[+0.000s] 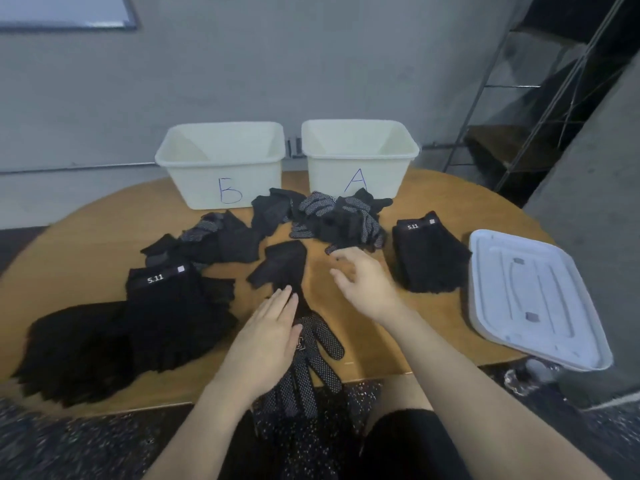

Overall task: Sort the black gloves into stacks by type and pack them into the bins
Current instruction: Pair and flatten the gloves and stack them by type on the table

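1. Bare worktop point(349, 271) runs from the near edge toward twelve o'clock, between the centre gloves and the stack at two o'clock point(429, 258).
2. At twelve o'clock a loose glove heap point(332, 216) lies just in front of bin A point(360, 161) and bin B point(221, 164).
3. At nine o'clock a big stack point(166, 317) fills the left side.
4. At three o'clock a lid point(533, 299) overhangs the worktop's edge.

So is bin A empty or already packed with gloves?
Empty as far as visible: bin A shows only bare white inner walls; its very bottom is hidden behind the front wall.
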Demonstrator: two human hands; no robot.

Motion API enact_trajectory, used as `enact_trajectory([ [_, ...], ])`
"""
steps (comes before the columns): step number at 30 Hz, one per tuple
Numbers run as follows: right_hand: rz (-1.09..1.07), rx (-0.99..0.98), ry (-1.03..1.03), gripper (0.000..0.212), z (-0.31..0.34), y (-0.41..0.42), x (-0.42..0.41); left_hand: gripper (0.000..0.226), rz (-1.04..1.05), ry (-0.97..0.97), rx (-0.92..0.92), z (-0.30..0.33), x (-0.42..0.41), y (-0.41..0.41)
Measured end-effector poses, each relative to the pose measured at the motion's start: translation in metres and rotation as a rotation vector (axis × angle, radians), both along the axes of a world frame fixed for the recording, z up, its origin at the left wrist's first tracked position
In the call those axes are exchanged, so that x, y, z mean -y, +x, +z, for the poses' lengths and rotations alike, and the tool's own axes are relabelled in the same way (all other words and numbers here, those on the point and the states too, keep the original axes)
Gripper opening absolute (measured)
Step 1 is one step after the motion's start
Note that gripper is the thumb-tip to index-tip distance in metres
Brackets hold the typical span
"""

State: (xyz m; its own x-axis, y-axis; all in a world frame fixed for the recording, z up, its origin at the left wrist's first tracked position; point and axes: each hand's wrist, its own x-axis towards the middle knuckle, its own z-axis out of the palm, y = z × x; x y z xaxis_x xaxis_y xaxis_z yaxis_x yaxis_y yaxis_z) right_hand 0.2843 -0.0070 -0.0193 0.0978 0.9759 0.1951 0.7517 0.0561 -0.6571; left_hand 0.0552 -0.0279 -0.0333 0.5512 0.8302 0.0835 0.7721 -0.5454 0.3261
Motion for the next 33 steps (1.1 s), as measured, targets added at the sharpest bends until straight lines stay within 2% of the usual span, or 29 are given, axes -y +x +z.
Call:
enact_trajectory([
  [3, -0.049, -0.160, -0.124, 0.031, -0.011, -0.038, -0.017, 0.062, -0.004, 0.002, 0.019, -0.013, 0.016, -0.014],
  [7, -0.133, -0.239, -0.214, 0.039, -0.024, -0.070, -0.045, 0.059, -0.023, -0.008, 0.028, -0.030, 0.024, -0.023],
  [10, -0.190, -0.182, -0.255, 0.055, -0.022, -0.081, -0.062, 0.058, -0.032, 0.024, 0.010, -0.039, 0.022, -0.026],
  [12, -0.210, -0.061, -0.281, 0.060, -0.020, -0.082, -0.070, 0.058, -0.051, 0.025, 0.012, -0.041, 0.020, -0.027],
  [15, -0.205, 0.081, -0.289, 0.046, -0.020, -0.083, -0.077, 0.058, -0.065, 0.033, 0.036, -0.042, 0.019, -0.029],
  [20, -0.197, 0.169, -0.265, 0.017, -0.023, -0.080, -0.080, 0.057, -0.056, 0.052, 0.022, -0.048, 0.018, -0.028],
  [25, -0.250, 0.000, -0.120, 0.008, -0.018, -0.061, -0.069, 0.060, -0.059, 0.017, -0.009, -0.049, 0.014, -0.028],
  [30, -0.301, -0.133, 0.056, 0.007, 0.002, -0.029, -0.050, 0.080, -0.047, -0.028, -0.041, -0.041, 0.002, -0.023],
  [33, -0.292, -0.153, 0.097, 0.005, 0.017, -0.014, -0.031, 0.077, -0.031, -0.039, -0.044, -0.040, -0.011, -0.018],
])
